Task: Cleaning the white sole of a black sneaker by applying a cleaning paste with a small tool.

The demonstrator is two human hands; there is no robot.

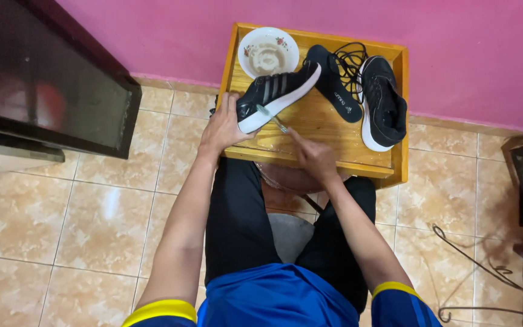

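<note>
Wooden table (pixel 328 130), left hand (pixel 224 126) steadying sneaker (pixel 276 92)

I see varnished wood on the counter (pixel 334 130) — warm yellow, smooth, with a soft sheen. The shoe (pixel 276 91) under my left grip (pixel 222 127) looks like matt black cloth with pale stripes and a smooth white rubbery sole. My right grip (pixel 313 157) holds a thin brush (pixel 272 118), seemingly plastic. At the counter's far left corner the bowl (pixel 267 51) is glossy white ceramic — floral print. The floor (pixel 92 218) is polished, marbled beige tile.
</note>
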